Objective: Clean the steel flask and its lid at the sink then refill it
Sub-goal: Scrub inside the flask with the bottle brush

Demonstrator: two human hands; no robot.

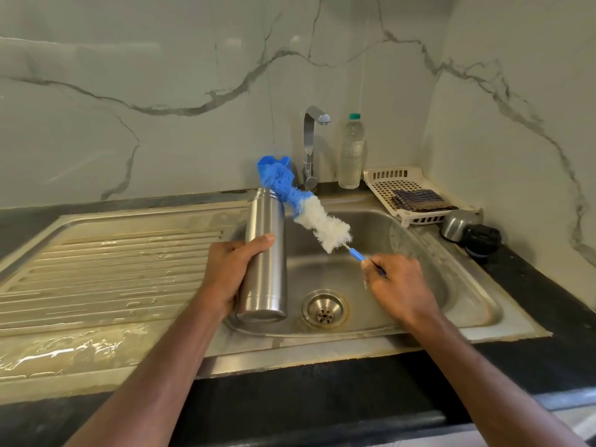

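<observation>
Wrapped around the lower half of the steel flask, the left hand holds it upright over the left part of the sink basin, thumb lying across the front of the body and the open mouth at the top. Just to the right, the right hand pinches the thin blue handle of a bottle brush, fingers curled over it. That brush slants up and to the left, white bristles nearest the handle, blue bristles beyond; its blue tip sits beside and above the flask's mouth, outside the flask as far as I can make out from here. Below the hands the round drain shows in the basin floor. Left of the basin stretches the ribbed draining board, wet and glistening near its front edge. Farther right, on the dark counter at the sink's corner, lies the flask's lid, a steel cap with a black stopper touching it. Behind that stands a cream plastic rack with a dark checked cloth on it. At the back, against the marble wall, rise the steel tap and, right of it, a clear plastic bottle with a green cap.
</observation>
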